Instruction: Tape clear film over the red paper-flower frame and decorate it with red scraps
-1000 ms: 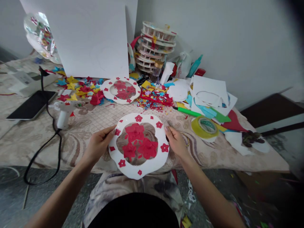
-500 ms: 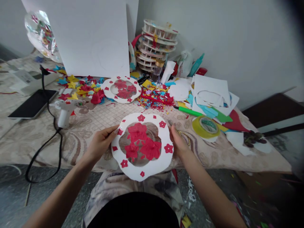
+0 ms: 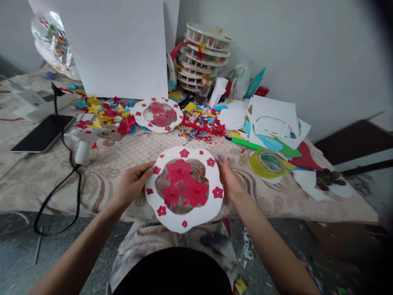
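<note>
Since the earlier frame, the white scalloped frame [image 3: 196,215] has drifted a little to the right. The right grip [image 3: 231,184] has slackened from a pinch into a flatter hand laid against the frame's right edge.

Head view: the frame sits in the lower middle of the picture, held over the near edge of the bench [image 3: 123,155], with red paper flowers [image 3: 184,184] filling its opening. The left grip [image 3: 132,186] clasps the left rim, thumb on top. Whether the right grip actually pinches the rim or only props it, I cannot tell. To hold the frame well, it probably pays to keep it level and touch only the white rim, so the flowers are not creased or knocked.

In the upper middle stands a stack of white compartment trays [image 3: 204,57]. A few red and yellow scraps show in the cells, and the rest is too small to read. A small jar [image 3: 205,88] with a gold lid stands in front of the stack, its contents unclear. At the upper left, a clear bag [image 3: 52,45] holds mixed coloured cut-outs. A second frame [image 3: 137,119] lies flat on the bench further back.
</note>
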Action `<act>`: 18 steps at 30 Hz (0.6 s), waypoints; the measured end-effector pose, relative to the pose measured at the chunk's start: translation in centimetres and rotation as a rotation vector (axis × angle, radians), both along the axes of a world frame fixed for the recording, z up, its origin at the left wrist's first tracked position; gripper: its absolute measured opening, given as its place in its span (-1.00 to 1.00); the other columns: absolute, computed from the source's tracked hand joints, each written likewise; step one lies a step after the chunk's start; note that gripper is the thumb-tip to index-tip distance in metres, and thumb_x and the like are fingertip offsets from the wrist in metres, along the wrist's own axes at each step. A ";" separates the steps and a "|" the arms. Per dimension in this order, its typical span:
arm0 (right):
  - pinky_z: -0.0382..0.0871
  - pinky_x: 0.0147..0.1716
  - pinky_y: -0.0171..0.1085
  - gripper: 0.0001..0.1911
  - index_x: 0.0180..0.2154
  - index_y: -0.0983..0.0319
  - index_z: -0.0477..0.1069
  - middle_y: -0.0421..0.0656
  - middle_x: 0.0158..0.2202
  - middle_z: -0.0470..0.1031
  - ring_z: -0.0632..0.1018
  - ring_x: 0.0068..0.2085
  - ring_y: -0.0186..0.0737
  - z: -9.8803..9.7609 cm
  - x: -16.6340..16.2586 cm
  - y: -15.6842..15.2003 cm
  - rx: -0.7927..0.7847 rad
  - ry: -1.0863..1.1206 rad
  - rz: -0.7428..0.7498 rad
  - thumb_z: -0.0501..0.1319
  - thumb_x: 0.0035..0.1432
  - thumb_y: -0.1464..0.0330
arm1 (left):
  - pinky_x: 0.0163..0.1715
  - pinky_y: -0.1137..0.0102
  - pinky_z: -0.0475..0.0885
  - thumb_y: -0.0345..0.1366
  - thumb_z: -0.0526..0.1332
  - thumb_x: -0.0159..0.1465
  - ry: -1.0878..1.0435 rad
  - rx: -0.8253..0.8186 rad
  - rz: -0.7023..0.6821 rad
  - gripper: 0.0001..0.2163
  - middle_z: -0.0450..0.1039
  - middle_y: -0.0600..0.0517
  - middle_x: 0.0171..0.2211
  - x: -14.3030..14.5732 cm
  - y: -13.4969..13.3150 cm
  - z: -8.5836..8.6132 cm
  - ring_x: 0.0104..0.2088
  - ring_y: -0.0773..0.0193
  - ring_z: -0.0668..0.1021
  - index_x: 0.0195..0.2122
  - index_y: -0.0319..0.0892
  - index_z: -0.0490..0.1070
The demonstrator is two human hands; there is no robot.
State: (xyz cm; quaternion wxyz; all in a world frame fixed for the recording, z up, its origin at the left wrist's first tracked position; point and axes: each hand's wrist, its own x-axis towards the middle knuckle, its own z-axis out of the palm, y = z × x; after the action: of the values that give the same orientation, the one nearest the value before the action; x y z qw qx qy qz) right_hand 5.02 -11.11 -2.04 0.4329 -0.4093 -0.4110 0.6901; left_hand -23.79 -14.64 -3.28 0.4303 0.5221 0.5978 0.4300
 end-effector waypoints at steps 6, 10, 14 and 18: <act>0.43 -0.34 -0.23 -0.64 -0.16 0.14 0.43 -0.11 -0.19 0.54 0.56 -0.26 -0.18 0.9 3.5 -0.2 0.257 -0.258 -0.172 0.12 0.19 0.04 | -0.08 0.25 0.46 0.02 0.14 0.21 0.186 0.080 0.007 -0.52 0.50 -0.03 0.00 -0.7 0.9 -0.4 -0.06 0.03 0.54 0.04 -0.16 0.45; 0.42 -0.38 -0.28 -0.74 -0.19 0.15 0.44 -0.13 -0.23 0.53 0.55 -0.32 -0.24 2.7 7.3 -0.5 0.360 -0.398 -0.275 0.17 0.19 0.14 | -0.11 0.28 0.45 -0.02 0.08 0.25 0.346 0.116 -0.021 -0.55 0.53 -0.03 -0.04 -0.8 1.3 -0.2 -0.10 0.06 0.55 0.03 -0.16 0.45; 0.39 -0.43 -0.32 -0.76 -0.21 0.18 0.45 -0.15 -0.30 0.52 0.54 -0.37 -0.29 4.1 11.4 -0.3 0.464 -0.557 -0.408 0.19 0.18 0.17 | -0.19 0.32 0.44 -0.07 0.04 0.26 0.534 0.161 -0.016 -0.59 0.55 -0.07 -0.13 -0.6 1.4 0.4 -0.19 0.11 0.56 -0.02 -0.17 0.47; 0.29 -0.55 -0.33 -0.76 -0.22 0.20 0.42 -0.17 -0.41 0.48 0.45 -0.51 -0.33 3.6 12.5 -0.8 0.514 -0.839 -0.361 0.15 0.20 0.18 | -0.26 0.37 0.41 -0.10 0.01 0.28 0.619 0.202 -0.001 -0.61 0.51 -0.08 -0.18 -0.4 1.4 0.8 -0.28 0.18 0.54 -0.05 -0.19 0.48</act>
State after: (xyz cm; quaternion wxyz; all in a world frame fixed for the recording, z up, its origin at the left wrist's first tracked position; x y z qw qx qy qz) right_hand 17.56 -11.95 1.59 0.4297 -0.5952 -0.6280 0.2582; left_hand -24.17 -13.24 -2.50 0.1746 0.6684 0.6543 0.3077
